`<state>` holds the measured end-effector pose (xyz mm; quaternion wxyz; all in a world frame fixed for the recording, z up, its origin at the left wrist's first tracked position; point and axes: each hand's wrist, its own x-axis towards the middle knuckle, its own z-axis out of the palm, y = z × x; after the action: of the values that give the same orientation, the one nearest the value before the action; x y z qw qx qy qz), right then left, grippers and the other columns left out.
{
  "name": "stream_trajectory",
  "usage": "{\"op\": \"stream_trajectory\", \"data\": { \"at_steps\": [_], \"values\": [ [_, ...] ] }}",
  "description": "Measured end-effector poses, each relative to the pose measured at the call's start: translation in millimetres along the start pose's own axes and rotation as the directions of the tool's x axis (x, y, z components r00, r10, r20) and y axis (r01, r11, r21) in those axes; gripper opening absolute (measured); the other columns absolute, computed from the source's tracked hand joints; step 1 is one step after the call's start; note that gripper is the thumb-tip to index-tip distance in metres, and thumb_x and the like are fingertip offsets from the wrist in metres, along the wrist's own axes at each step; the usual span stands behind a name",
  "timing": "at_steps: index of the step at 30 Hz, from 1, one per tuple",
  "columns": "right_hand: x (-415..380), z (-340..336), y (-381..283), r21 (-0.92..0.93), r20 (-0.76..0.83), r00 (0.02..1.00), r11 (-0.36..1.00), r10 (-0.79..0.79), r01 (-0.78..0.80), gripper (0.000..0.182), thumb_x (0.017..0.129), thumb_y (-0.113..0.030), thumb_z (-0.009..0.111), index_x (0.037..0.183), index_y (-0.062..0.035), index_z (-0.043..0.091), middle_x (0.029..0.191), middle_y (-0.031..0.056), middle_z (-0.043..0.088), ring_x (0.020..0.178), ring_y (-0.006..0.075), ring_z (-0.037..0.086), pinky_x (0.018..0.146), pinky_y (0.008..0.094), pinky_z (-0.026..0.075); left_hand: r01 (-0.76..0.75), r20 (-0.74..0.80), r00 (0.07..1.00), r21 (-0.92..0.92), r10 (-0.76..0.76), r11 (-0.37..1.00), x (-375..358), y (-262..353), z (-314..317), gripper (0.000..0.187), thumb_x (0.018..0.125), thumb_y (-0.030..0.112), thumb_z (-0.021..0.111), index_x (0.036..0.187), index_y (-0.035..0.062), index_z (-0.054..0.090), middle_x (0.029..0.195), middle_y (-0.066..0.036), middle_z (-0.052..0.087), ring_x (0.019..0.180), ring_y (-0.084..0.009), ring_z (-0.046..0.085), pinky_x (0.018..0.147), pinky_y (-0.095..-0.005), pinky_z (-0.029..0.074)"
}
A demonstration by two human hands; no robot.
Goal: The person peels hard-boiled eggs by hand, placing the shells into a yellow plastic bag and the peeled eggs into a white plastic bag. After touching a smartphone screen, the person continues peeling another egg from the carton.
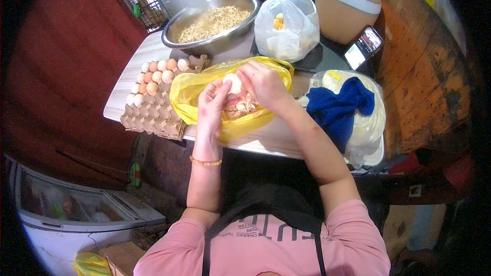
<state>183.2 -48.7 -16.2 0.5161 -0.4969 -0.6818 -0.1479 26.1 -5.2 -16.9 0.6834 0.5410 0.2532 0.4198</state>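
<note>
Between my two hands is a white egg (232,83), held over an open yellow plastic bag (186,94). My left hand (215,97) grips it from the left, thumb and fingers closed around its side. My right hand (263,83) is bent over the egg's right side, fingers curled in against it; part of its grip is hidden. Broken eggshells (243,106) lie inside the bag just below the hands. Left of the bag, a cardboard egg tray (153,117) carries several white and brown eggs (152,88) in its back part, with bare cups in front.
A steaming metal bowl (174,36) of shredded food stands behind. Beside it are a white plastic bag (284,36) with eggs, a beige lidded container (340,15) and a propped phone (364,47). A blue cloth (337,110) lies over a clear bag (376,117) at right.
</note>
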Motion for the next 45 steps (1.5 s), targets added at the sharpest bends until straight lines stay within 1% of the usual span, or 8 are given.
{"op": "stream_trajectory", "data": {
  "at_steps": [14,20,22,29,32,35,38,45],
  "values": [
    [6,-7,-9,0.196,-0.012,0.999,0.98,0.033,-0.03,0.014,0.086,-0.015,0.061,0.092,-0.0036,0.064,0.084,0.0141,0.059,0.074,0.0339,0.059,0.065,0.0409,0.048,-0.082,-0.022,0.996,0.053,0.083,0.995,0,7,0,0.026,0.087,0.01,0.066,0.109,-0.002,0.058,0.094,-0.008,0.067,0.082,-0.0102,0.065,0.068,-0.0209,0.052],
    [5,-10,-13,0.085,0.003,1.0,0.996,-0.03,0.03,0.014,0.083,-0.009,0.062,0.094,-0.001,0.066,0.08,0.0127,0.06,0.071,0.0307,0.06,0.062,0.0374,0.048,-0.051,-0.014,0.999,0.058,0.052,0.997,-5,9,2,0.024,0.087,0.009,0.066,0.107,-0.0012,0.059,0.089,-0.005,0.066,0.074,-0.0076,0.062,0.064,-0.0191,0.051],
    [4,-10,-15,-0.069,-0.021,0.991,0.989,-0.135,0.134,0.008,0.082,-0.007,0.063,0.088,-0.0016,0.064,0.077,0.0116,0.059,0.069,0.029,0.06,0.059,0.0369,0.048,-0.054,-0.022,0.998,0.035,0.055,0.998,-4,7,2,0.025,0.086,0.01,0.067,0.107,-0.0013,0.059,0.089,-0.005,0.066,0.072,-0.007,0.061,0.063,-0.0195,0.051],
    [1,-9,-15,-0.164,0.002,0.992,0.979,-0.123,0.122,0.006,0.081,-0.006,0.063,0.083,-0.0014,0.059,0.074,0.0125,0.059,0.067,0.0294,0.06,0.058,0.0375,0.049,-0.049,0.0,0.999,0.022,0.049,0.999,-5,6,2,0.026,0.087,0.011,0.067,0.108,-0.0014,0.058,0.091,-0.006,0.067,0.074,-0.0089,0.062,0.065,-0.0203,0.051],
    [4,-8,-13,-0.165,-0.105,0.99,0.984,-0.091,0.073,0.009,0.081,-0.011,0.061,0.085,-0.0043,0.057,0.074,0.011,0.059,0.068,0.0285,0.061,0.059,0.0378,0.05,-0.033,-0.029,0.999,-0.001,0.033,0.999,-4,8,3,0.028,0.087,0.013,0.066,0.109,-0.0012,0.057,0.094,-0.008,0.067,0.077,-0.0098,0.063,0.07,-0.0219,0.051],
    [6,-10,-9,-0.114,-0.183,0.981,0.993,-0.064,0.043,0.01,0.086,-0.013,0.06,0.083,-0.004,0.057,0.075,0.0127,0.06,0.067,0.0303,0.061,0.059,0.0384,0.05,-0.046,-0.028,0.999,0.03,0.047,0.999,-3,10,2,0.029,0.089,0.018,0.063,0.112,0.0018,0.056,0.096,-0.007,0.066,0.078,-0.0122,0.063,0.074,-0.0243,0.05],
    [4,-10,-4,-0.109,-0.1,0.995,0.994,-0.002,-0.009,0.013,0.087,-0.015,0.059,0.084,-0.0029,0.059,0.078,0.0128,0.062,0.067,0.0323,0.061,0.06,0.0396,0.05,-0.041,-0.003,0.999,-0.105,0.041,0.994,-2,8,-2,0.028,0.088,0.013,0.064,0.111,-0.0007,0.057,0.098,-0.009,0.066,0.081,-0.0114,0.064,0.074,-0.0239,0.052],
    [9,-11,-16,0.292,-0.009,0.99,0.948,0.138,-0.129,0.021,0.089,-0.018,0.058,0.101,-0.0014,0.064,0.089,0.0175,0.063,0.076,0.0322,0.063,0.067,0.0392,0.05,-0.067,0.035,0.997,-0.183,0.075,0.981,-3,9,-1,0.024,0.09,0.008,0.061,0.112,-0.0012,0.057,0.1,-0.01,0.065,0.083,-0.0134,0.064,0.078,-0.0276,0.054]
  ]
}}
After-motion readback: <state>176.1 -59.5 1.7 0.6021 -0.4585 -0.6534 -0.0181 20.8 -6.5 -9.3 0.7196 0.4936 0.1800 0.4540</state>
